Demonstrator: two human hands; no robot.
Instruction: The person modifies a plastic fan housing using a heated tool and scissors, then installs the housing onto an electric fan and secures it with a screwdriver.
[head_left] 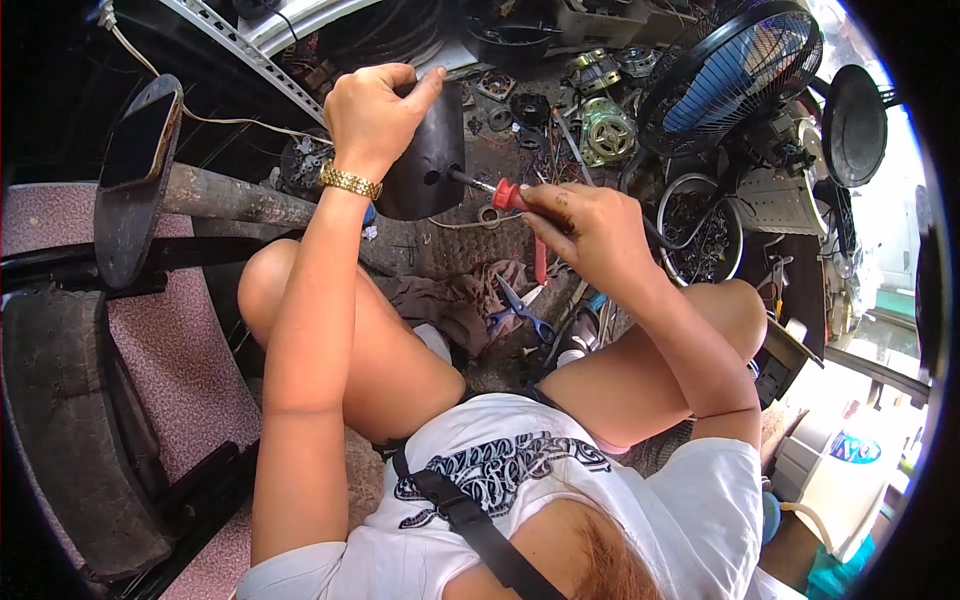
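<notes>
A dark, rounded housing [425, 165] with a small round hole in its side stands upright in front of me. My left hand [375, 115], with a gold watch band at the wrist, is closed at the housing's upper left edge, thumb raised. In my right hand [590, 225] is a screwdriver [508, 195] with a red handle, pinched between thumb and fingers. Its shaft points left, the tip at a dark piece beside the hole in the housing.
Blue-handled scissors [525, 313] lie by a brown rag [440, 305] on the floor. To the right are a metal bowl [735, 240] of small parts and a fan [725, 85]. Motor parts [607, 132] lie ahead. A phone [140, 140] rests on a round stand at left.
</notes>
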